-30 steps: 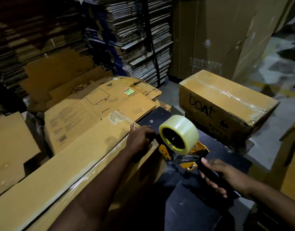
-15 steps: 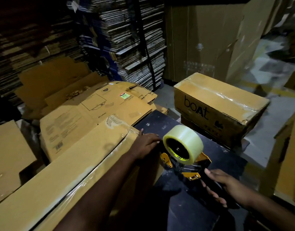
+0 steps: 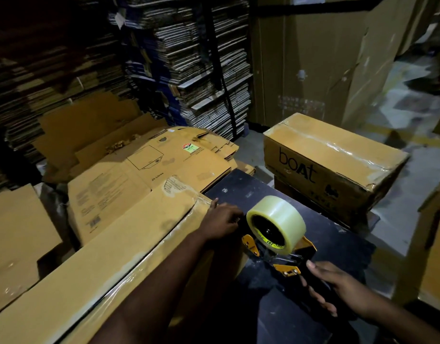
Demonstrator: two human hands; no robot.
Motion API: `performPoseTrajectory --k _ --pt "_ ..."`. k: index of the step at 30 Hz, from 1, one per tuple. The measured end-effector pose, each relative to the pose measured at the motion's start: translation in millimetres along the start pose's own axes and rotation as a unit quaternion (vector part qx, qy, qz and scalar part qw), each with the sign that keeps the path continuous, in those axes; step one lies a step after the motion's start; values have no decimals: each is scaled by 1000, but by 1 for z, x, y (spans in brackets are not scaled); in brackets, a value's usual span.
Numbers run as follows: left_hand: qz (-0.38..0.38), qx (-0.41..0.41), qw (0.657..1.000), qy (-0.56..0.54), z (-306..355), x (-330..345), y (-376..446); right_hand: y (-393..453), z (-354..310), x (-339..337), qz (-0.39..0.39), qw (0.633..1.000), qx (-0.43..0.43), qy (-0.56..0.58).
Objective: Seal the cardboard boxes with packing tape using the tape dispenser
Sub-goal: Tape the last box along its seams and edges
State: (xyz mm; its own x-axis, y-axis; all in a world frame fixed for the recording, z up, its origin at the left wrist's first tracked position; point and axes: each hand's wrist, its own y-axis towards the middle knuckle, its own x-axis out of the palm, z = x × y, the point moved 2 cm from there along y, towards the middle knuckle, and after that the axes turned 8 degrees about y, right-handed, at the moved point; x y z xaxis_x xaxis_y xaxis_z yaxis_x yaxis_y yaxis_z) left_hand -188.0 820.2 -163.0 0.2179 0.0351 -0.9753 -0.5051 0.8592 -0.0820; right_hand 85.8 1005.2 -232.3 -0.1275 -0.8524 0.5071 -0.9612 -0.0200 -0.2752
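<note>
The tape dispenser (image 3: 276, 234) is held by its handle in the right hand (image 3: 338, 289); the left hand (image 3: 222, 223), fingers curled, presses the long cardboard box (image 3: 94, 264) at its far end.

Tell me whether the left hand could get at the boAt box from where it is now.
Probably not directly: the left hand presses the long box's end, and the tape dispenser stands between it and the boAt box.

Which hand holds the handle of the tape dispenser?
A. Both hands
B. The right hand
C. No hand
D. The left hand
B: the right hand curls around the dark handle of the tape dispenser, while the left hand rests at the end of the long cardboard box.
</note>
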Motion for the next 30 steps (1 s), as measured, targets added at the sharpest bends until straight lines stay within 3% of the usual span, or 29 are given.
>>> performPoseTrajectory --k 2,10,21,27,30 --pt "6 2 1000 -6 -1 1 0 12 3 44 -11 998 41 -44" --pt "24 1 999 -43 -6 4 1 18 3 43 74 993 7 -88" --pt "8 -12 998 -69 -3 1 -2 23 7 46 95 994 8 -62" --pt "16 -7 997 -73 -1 4 -2 15 19 11 208 975 42 -66" --pt "8 -15 999 -49 0 6 1 10 23 -12 260 957 41 -123"
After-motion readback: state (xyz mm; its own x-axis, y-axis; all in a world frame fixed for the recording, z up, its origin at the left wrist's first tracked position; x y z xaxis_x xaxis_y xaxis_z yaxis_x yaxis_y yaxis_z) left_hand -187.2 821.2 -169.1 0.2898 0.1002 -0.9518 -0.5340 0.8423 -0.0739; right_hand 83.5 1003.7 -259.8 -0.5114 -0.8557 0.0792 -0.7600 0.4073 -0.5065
